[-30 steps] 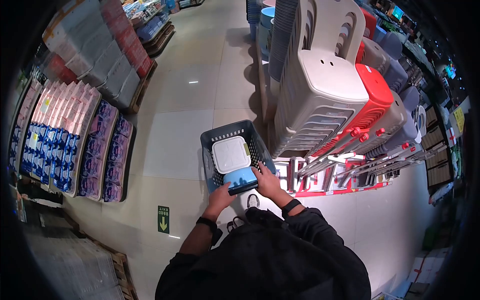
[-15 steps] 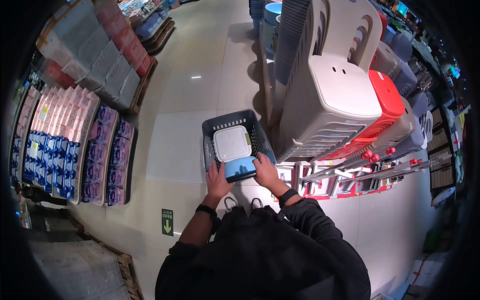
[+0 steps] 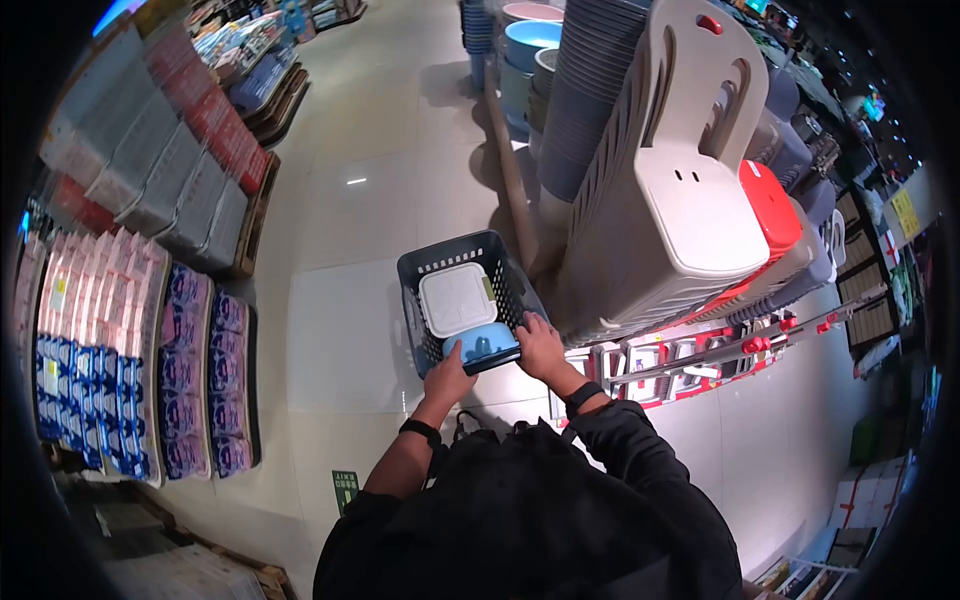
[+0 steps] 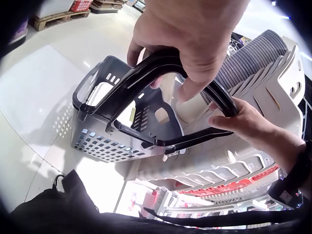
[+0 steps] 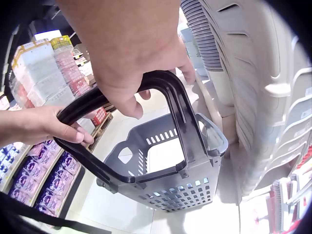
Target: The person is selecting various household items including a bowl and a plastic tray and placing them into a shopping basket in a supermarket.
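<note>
A dark grey shopping basket with slotted and latticed walls is in front of me in the head view. Inside lies a white box with a green clasp. My left hand grips one side of the basket's black loop handle; its fingers curl round the bar in the left wrist view. On the other side my right hand holds the same handle, thumb beneath it in the right wrist view. Between both hands a glossy blue surface shows in the head view.
Stacked beige chairs stand close on the right, with a red chair seat and bucket stacks around them. Packaged goods and wrapped boxes line the left. A tiled floor aisle runs ahead.
The surroundings have shifted in the head view, chairs appearing larger and nearer. My left hand's fingers, spread half a second ago, have closed round the handle. Both hands stay at the basket.
</note>
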`<state>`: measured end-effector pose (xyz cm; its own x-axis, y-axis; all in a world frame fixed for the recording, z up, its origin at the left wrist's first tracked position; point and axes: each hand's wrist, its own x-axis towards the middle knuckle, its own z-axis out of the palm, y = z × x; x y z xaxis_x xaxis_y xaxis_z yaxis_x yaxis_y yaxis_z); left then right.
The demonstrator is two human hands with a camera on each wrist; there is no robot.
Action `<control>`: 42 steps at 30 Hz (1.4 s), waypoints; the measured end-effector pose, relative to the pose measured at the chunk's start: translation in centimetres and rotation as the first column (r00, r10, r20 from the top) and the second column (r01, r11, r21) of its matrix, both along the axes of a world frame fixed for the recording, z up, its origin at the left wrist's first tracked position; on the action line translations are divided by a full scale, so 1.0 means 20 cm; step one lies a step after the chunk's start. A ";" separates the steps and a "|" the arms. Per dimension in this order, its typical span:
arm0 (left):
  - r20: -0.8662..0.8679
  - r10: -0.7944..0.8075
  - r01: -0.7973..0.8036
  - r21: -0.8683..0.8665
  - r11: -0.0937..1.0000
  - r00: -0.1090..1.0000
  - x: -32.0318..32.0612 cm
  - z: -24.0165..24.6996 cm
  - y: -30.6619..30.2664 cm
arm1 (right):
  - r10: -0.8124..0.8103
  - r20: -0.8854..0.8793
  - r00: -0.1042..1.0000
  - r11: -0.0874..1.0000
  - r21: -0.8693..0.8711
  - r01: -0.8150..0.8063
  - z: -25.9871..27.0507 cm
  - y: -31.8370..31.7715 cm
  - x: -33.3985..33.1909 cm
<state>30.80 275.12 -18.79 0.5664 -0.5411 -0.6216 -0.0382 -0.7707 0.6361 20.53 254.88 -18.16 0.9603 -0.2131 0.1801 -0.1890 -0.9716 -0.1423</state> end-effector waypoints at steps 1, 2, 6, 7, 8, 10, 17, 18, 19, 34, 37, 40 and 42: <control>0.005 -0.024 0.024 -0.009 1.000 1.000 0.02 -0.05 -0.01 | -0.041 -0.145 0.989 0.993 0.106 0.057 0.02 -0.01 0.04; 0.278 -0.016 0.024 -0.028 0.999 0.960 0.03 -0.10 -0.01 | -0.062 -0.290 0.955 0.970 0.206 0.126 0.04 -0.02 0.08; 0.600 0.036 -0.021 -0.031 0.999 0.799 0.12 -0.06 -0.04 | -0.034 0.014 0.999 0.999 -0.028 0.034 0.11 -0.01 0.20; 0.598 0.040 -0.014 -0.048 0.999 0.801 0.16 -0.06 -0.05 | -0.039 0.015 0.999 0.999 -0.025 0.040 0.12 -0.01 0.23; 0.597 0.035 -0.014 -0.041 0.999 0.802 0.19 -0.07 -0.06 | -0.045 0.048 0.998 0.999 -0.012 0.045 0.13 -0.01 0.26; 0.631 0.059 -0.016 -0.074 0.997 0.773 0.27 -0.09 -0.08 | -0.039 0.081 0.996 0.999 0.011 0.038 0.09 -0.05 0.34; 0.684 0.055 0.056 -0.139 0.989 0.728 0.52 -0.08 -0.15 | 0.035 -0.056 0.998 0.984 0.176 -0.025 0.02 -0.18 0.62; 0.704 0.077 0.034 -0.141 0.989 0.706 0.52 -0.07 -0.17 | 0.041 -0.061 0.997 0.983 0.182 -0.029 0.02 -0.20 0.66; 0.724 0.099 0.012 -0.146 0.989 0.682 0.53 -0.06 -0.19 | 0.044 -0.138 0.989 0.973 0.231 -0.010 0.03 -0.22 0.71; 0.566 -0.059 0.125 -0.077 0.989 0.822 1.12 -0.09 -0.42 | -0.061 -0.302 0.951 0.972 0.198 0.125 0.02 -0.42 1.19; 0.607 -0.049 0.140 -0.104 0.985 0.793 1.20 -0.10 -0.46 | -0.101 -0.285 0.953 0.976 0.159 0.151 0.03 -0.44 1.26; 0.580 -0.053 0.141 -0.107 0.984 0.813 1.28 -0.09 -0.50 | -0.135 -0.269 0.954 0.968 0.168 0.184 0.00 -0.48 1.35; 0.573 -0.044 0.136 -0.119 0.983 0.818 1.33 -0.08 -0.53 | -0.138 -0.318 0.938 0.963 0.179 0.202 -0.01 -0.51 1.40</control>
<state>57.40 264.47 -20.45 0.7367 -0.6664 -0.1146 -0.4917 -0.6444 0.5857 48.52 244.62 -18.42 0.9084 -0.3791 -0.1761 -0.4135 -0.8767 -0.2459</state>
